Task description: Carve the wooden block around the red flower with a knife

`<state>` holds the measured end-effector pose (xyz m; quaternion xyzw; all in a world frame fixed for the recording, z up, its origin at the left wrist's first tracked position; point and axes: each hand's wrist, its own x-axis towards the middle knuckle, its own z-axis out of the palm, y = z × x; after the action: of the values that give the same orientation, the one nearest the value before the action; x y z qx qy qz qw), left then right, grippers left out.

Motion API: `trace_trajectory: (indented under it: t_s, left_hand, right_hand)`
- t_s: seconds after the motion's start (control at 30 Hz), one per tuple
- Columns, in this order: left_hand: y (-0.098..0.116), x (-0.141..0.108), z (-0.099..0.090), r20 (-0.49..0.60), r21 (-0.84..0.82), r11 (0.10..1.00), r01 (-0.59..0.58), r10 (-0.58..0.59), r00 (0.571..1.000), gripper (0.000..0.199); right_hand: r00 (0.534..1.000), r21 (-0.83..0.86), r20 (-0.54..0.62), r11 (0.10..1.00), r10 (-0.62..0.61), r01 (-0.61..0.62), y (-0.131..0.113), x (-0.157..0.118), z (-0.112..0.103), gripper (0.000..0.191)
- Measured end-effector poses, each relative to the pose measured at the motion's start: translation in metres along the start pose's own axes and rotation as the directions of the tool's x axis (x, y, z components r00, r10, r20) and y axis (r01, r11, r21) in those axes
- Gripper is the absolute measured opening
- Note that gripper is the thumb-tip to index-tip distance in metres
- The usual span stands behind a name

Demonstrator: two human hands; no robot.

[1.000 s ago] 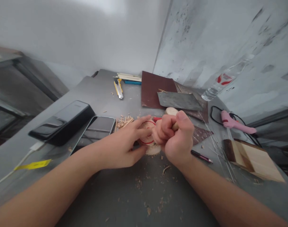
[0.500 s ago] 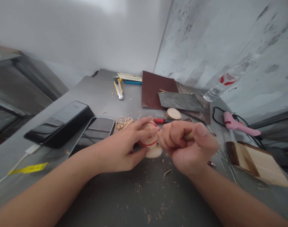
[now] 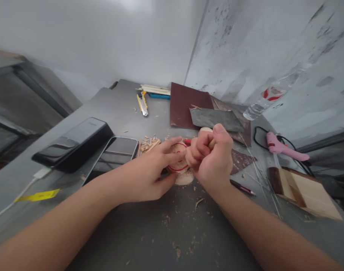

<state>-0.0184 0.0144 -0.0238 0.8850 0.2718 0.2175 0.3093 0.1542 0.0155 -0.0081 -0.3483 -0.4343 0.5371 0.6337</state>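
My left hand [image 3: 149, 175] is on a round wooden disc [image 3: 179, 165] marked with a red ring, its fingers and thumb gripping the disc from the left. Beneath it, a second pale wood slice [image 3: 184, 178] rests on the table. My right hand [image 3: 209, 156] is a fist around a wooden-handled tool [image 3: 212, 143]; only a bit of the handle shows, and the tool's tip is hidden by the fist. The fist presses close against the disc's right edge. Wood shavings [image 3: 149, 144] lie in a pile behind my left hand.
On the left are a black box-shaped device [image 3: 73, 145] with a white cable and a phone [image 3: 115, 154]. Farther back lie a utility knife [image 3: 143, 104] and sandpaper sheets [image 3: 185, 105]. A water bottle [image 3: 269, 96], pink glue gun [image 3: 286, 146], wood block [image 3: 307, 194] and pen [image 3: 243, 187] are on the right.
My right fist has shifted left and tilted more upright, uncovering the pen and a dark red scrap to its right. My left hand stays on the disc.
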Motion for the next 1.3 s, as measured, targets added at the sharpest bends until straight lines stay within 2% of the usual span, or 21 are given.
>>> trace_trajectory:
  t_s: [0.07,0.2,0.37,0.5,0.67,0.77,0.9,1.1,1.2,1.3]
  left_hand:
    - [-0.001,0.000,0.001,-0.001,0.011,1.000,0.012,-0.012,1.000,0.035]
    - [-0.003,-0.001,0.001,-0.010,0.035,0.999,0.034,-0.034,0.999,0.050]
    - [-0.002,-0.002,0.002,-0.011,0.036,0.999,0.036,-0.036,0.999,0.050]
    - [0.000,-0.004,0.003,-0.041,0.016,0.997,0.076,-0.075,0.996,0.047]
    - [0.000,-0.006,0.004,-0.064,-0.009,0.997,0.075,-0.076,0.995,0.055]
    - [0.001,-0.005,0.004,-0.079,-0.027,0.997,0.072,-0.074,0.994,0.056]
    - [0.005,-0.002,0.001,-0.043,-0.036,0.992,0.124,-0.125,0.991,0.056]
    - [0.007,-0.004,0.001,-0.021,0.000,0.981,0.196,-0.196,0.980,0.039]
    - [0.006,-0.005,0.002,-0.029,0.006,0.983,0.183,-0.183,0.983,0.039]
    - [0.005,-0.005,0.002,-0.018,0.021,0.985,0.169,-0.169,0.985,0.042]
  right_hand:
    - [0.997,0.026,0.062,0.998,0.056,-0.057,-0.002,0.007,-0.008,0.074]
    - [0.984,0.056,0.148,0.992,0.104,-0.113,-0.013,0.016,-0.023,0.075]
    - [0.985,0.051,0.168,0.997,0.043,-0.052,-0.030,0.011,-0.021,0.068]
    - [0.975,-0.004,0.220,1.000,-0.019,0.021,-0.025,0.001,-0.015,0.066]
    - [0.951,-0.080,0.280,0.985,-0.128,0.156,-0.017,-0.005,-0.018,0.054]
    - [0.934,-0.061,0.347,0.991,-0.090,0.118,-0.024,-0.004,-0.018,0.051]
    - [0.912,-0.013,0.407,0.998,-0.057,0.068,-0.030,-0.002,-0.018,0.048]
    - [0.901,0.043,0.427,0.997,-0.073,0.060,-0.020,-0.008,-0.019,0.052]
    - [0.866,0.014,0.498,0.999,-0.034,0.031,-0.022,-0.006,-0.023,0.044]
    - [0.788,-0.089,0.608,0.995,0.095,-0.052,-0.029,0.000,-0.029,0.043]
